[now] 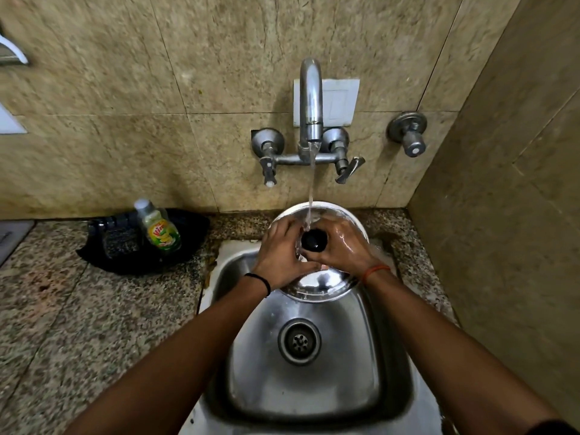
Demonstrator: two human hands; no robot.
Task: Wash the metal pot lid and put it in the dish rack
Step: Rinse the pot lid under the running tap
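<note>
The round shiny metal pot lid [317,284] with its black knob [314,240] is held over the steel sink [361,356], right under the running water [311,183]. The left hand [282,254] and right hand [343,246] both wrap it, fingers pressed on the lid by the knob. It looks stiff, light and slippery (wet metal slides). The knob or rim seems the best place to hold.

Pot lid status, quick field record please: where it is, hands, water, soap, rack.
lid: metal pot lid held over the sink, black knob facing up
left hand: left hand on lid beside knob
right hand: right hand on lid, wet
water: tap running onto the knob area
soap: bottle on counter, left
rack: not in view
</note>
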